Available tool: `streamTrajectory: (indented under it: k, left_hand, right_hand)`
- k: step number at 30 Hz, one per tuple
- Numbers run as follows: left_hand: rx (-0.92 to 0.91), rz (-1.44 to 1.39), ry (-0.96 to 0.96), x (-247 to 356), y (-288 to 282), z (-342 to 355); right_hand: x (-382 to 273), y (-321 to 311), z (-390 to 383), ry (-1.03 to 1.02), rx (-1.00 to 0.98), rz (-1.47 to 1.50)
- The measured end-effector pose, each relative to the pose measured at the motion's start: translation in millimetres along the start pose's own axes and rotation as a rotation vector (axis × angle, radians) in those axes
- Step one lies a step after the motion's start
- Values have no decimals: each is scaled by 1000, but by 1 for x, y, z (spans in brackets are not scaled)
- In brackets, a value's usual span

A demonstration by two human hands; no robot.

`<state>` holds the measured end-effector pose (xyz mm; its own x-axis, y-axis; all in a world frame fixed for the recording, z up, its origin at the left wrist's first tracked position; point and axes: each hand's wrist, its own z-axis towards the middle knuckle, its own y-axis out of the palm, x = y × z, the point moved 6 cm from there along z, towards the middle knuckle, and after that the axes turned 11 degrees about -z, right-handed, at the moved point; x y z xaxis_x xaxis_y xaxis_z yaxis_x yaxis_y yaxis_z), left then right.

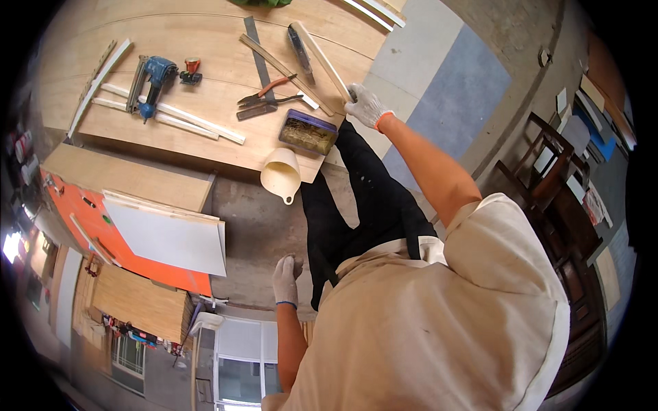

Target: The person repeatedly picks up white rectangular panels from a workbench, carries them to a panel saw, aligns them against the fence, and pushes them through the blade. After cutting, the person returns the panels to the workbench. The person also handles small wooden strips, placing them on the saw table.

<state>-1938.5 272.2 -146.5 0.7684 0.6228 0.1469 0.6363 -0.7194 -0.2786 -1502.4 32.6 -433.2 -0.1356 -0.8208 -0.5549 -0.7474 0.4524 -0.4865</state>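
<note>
My gloved right hand (367,106) grips the near end of a pale wooden strip (322,58) at the workbench's corner. Beside the strip lie a dark long-handled tool (299,49), orange-handled pliers (257,98), a metal ruler (256,51) and a narrow wooden stick (281,66). A tin of small brownish pieces (308,131) sits near the edge, with a cream scoop-like container (279,175) just below it. My gloved left hand (286,279) hangs low by my leg, its fingers too unclear to read.
The wooden workbench (178,27) holds a blue nail gun (156,79) and white strips (199,125). White sheets (164,233) lean on an orange panel (195,281) at left. Dark wooden furniture (548,171) and stacked boards (596,103) stand at right. A tiled strip (445,89) runs beside the bench.
</note>
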Motion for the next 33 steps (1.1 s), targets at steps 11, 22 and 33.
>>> streamTrajectory:
  k: [11, 22, 33]
  left_hand:
    - [43, -99, 3, -35, -2, -8]
    - [-36, 59, 274, -4, 42, -27]
    - [-650, -302, 628, 134, 173, -103]
  right_hand:
    - [-70, 63, 38, 60, 3, -233]
    - [-57, 11, -2, 149, -297, 220]
    - [-195, -95, -268, -104, -534, 374]
